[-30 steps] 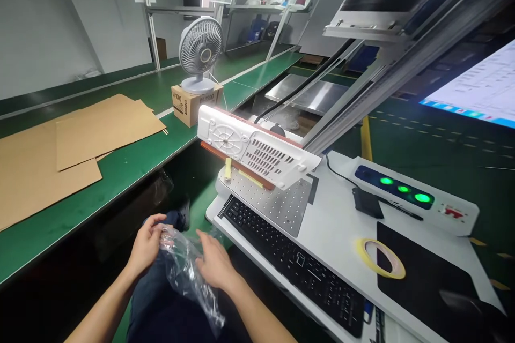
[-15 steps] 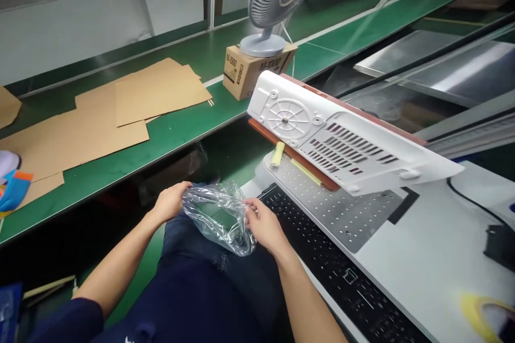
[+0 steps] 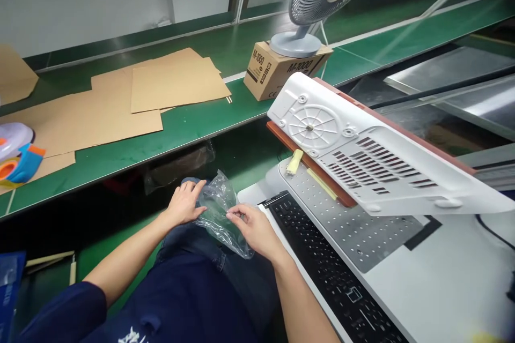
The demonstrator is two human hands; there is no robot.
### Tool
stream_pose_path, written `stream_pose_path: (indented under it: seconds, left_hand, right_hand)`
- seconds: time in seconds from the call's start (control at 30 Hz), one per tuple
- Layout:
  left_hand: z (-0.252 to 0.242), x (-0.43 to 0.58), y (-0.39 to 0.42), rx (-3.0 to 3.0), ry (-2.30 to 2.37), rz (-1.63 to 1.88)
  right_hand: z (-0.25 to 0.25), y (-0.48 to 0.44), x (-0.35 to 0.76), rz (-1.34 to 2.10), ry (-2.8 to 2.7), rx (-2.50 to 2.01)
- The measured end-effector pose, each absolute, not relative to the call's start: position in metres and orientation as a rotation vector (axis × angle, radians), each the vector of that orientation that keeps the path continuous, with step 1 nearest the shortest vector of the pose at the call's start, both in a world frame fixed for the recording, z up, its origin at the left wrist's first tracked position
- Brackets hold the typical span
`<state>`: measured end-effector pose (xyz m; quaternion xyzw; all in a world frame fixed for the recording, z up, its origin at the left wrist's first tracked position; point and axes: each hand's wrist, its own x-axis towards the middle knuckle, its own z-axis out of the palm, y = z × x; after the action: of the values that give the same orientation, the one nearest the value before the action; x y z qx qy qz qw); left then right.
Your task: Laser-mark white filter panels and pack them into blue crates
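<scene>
A clear plastic bag [image 3: 221, 225] hangs over my lap, crumpled, with its upper part standing up between my hands. My right hand [image 3: 257, 230] pinches the bag's right side between thumb and fingers. At the bag's left edge is my left hand [image 3: 185, 203], its thumb and fingers spread apart; the fingertips touch or nearly touch the film. Just right of my right hand runs a black keyboard-like panel [image 3: 322, 257] along a white machine. Above the panel, a white plastic housing [image 3: 341, 144] with vent slots leans over a perforated metal plate [image 3: 346, 230].
Beyond my hands, a green bench [image 3: 201, 128] carries flat cardboard sheets [image 3: 177, 86], a tape dispenser [image 3: 24, 166], and a carton [image 3: 261, 72] with a grey fan [image 3: 295, 45] on it. Yellow foam pieces [image 3: 295, 162] sit by the housing's lower edge.
My left hand has loosened from the bag's edge and spread its fingers. The bag's opening has narrowed, and my right hand has moved slightly left. The view has shifted left.
</scene>
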<state>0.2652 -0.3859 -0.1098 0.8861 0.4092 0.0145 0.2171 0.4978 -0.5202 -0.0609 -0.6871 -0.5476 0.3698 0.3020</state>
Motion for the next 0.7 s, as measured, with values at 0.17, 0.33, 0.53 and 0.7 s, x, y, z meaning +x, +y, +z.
stream_pose_path:
  seconds: [0.17,0.33,0.53,0.7]
  left_hand:
    - [-0.116,0.299,-0.376,2.357,1.046,0.139]
    - [-0.114,0.296,-0.361,2.237,1.182,0.253]
    - [-0.117,0.264,-0.348,2.2,1.297,0.283]
    - [-0.122,0.253,-0.349,2.252,1.228,0.016]
  right_hand:
    - [-0.05,-0.527,0.502,0.948,-1.388,-1.885]
    - [-0.087,-0.565,0.506,0.724,-1.191,-2.144]
    - [-0.108,-0.581,0.504,0.585,-1.065,-2.273]
    - [-0.094,-0.563,0.505,0.614,-1.16,-2.144]
